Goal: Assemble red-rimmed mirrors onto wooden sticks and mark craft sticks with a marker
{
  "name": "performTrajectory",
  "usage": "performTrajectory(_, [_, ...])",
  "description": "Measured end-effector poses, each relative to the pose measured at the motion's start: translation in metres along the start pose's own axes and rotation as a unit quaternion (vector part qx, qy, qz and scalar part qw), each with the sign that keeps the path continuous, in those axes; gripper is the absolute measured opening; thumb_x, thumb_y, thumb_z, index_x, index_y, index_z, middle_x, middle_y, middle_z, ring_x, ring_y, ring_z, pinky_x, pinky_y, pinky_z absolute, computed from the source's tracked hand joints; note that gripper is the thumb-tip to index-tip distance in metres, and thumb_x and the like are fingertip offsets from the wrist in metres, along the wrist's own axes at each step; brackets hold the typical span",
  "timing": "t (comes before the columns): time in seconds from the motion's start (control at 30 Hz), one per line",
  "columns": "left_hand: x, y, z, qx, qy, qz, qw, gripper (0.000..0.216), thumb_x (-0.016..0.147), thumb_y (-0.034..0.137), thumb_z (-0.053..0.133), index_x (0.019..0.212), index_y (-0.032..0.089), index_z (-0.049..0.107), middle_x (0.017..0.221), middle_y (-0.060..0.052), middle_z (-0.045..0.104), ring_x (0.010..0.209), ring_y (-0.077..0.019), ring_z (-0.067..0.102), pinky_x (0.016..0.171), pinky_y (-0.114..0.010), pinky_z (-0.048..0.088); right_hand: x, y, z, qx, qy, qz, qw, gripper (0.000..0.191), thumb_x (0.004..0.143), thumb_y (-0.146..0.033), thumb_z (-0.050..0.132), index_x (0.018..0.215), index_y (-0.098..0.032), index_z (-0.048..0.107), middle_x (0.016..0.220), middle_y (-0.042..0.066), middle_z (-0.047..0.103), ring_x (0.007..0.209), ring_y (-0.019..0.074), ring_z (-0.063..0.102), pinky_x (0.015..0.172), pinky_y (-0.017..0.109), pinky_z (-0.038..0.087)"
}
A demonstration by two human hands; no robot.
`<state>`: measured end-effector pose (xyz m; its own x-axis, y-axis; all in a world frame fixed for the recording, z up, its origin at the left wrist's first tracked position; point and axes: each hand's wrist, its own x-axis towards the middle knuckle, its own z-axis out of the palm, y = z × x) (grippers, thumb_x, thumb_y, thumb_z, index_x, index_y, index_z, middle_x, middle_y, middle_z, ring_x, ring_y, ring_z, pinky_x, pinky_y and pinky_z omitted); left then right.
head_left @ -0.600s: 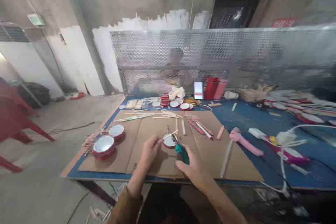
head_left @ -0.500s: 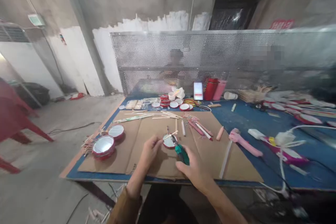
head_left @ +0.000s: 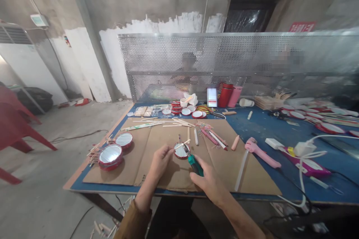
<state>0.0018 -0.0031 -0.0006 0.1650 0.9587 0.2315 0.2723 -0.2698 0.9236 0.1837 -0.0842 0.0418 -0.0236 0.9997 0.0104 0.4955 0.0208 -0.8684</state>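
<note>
My right hand (head_left: 206, 175) is closed round the teal handles of a pair of pliers (head_left: 193, 161), whose jaws meet a thin wooden stick (head_left: 183, 144). Between its fingertips my left hand (head_left: 162, 160) pinches the near end of that stick. Below them on the cardboard lies a small round red-rimmed piece with a silvery face (head_left: 181, 151), a short stick jutting from its far edge. Whether the stick touches this piece I cannot tell. To the left, larger red-rimmed discs (head_left: 110, 154) are stacked beside another disc (head_left: 124, 140), with thin sticks poking out at their left.
A pink glue gun (head_left: 263, 153) rests right of the cardboard sheet (head_left: 157, 138). Coloured pens (head_left: 214, 138) and loose wooden sticks (head_left: 179, 122) lie farther back. Behind stand a phone (head_left: 212, 98), a red bottle (head_left: 225, 96) and a perforated metal screen (head_left: 157, 59). White cables (head_left: 300, 175) run at right.
The pliers and my right hand have shifted very slightly right and toward me. My left hand keeps its pinch on the stick, nearly unmoved.
</note>
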Motion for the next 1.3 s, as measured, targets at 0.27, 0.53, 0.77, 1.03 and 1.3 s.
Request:
performTrajectory(0.27, [0.0,-0.001,0.002,0.019,0.006,0.012,1.0,0.033,0.084,0.05,0.046,0.072,0.02,0.056,0.056,0.004,0.044,0.058,-0.0126,0.041,0.06,-0.025,0.035,0.0,-0.003,-0.001,-0.005,0.0,0.018,1.0,0.06,0.068,-0.043,0.05,0.119,-0.014,0.063,0.106,0.011,0.069,0.099,0.0285,0.062,0.091,0.041,0.047])
performTrajectory(0.53, [0.0,0.002,0.0,0.028,-0.02,0.01,0.999,0.035,0.085,0.05,0.042,0.07,0.021,0.053,0.056,0.004,0.04,0.058,-0.0127,0.04,0.06,-0.025,0.033,-0.001,-0.008,-0.006,0.015,-0.006,0.024,1.0,0.066,0.066,-0.045,0.05,0.123,-0.013,0.061,0.116,0.013,0.069,0.108,0.0305,0.062,0.097,0.044,0.045])
performTrajectory(0.77, [0.002,-0.005,0.001,0.026,-0.035,0.003,0.999,0.037,0.086,0.052,0.039,0.072,0.021,0.053,0.057,0.004,0.039,0.06,-0.0139,0.04,0.059,-0.025,0.032,0.001,-0.004,-0.007,-0.014,-0.012,0.004,1.0,0.063,0.068,-0.043,0.049,0.121,-0.012,0.064,0.111,0.013,0.069,0.104,0.0306,0.062,0.094,0.044,0.046])
performTrajectory(1.03, [0.002,0.0,0.004,0.017,0.011,0.008,1.0,0.032,0.083,0.052,0.05,0.073,0.022,0.05,0.061,0.004,0.046,0.062,-0.0135,0.044,0.064,-0.026,0.037,0.003,-0.004,-0.004,-0.025,-0.012,-0.011,1.0,0.052,0.07,-0.039,0.049,0.113,-0.015,0.068,0.1,0.009,0.071,0.094,0.0273,0.062,0.088,0.039,0.048])
performTrajectory(1.3, [0.0,-0.003,0.003,0.036,0.014,0.015,0.999,0.031,0.085,0.049,0.048,0.068,0.022,0.047,0.057,0.004,0.045,0.059,-0.0132,0.043,0.062,-0.025,0.035,0.004,0.004,-0.005,0.01,-0.02,0.013,1.0,0.057,0.073,-0.042,0.053,0.122,-0.017,0.065,0.104,0.008,0.071,0.099,0.0287,0.062,0.09,0.04,0.046])
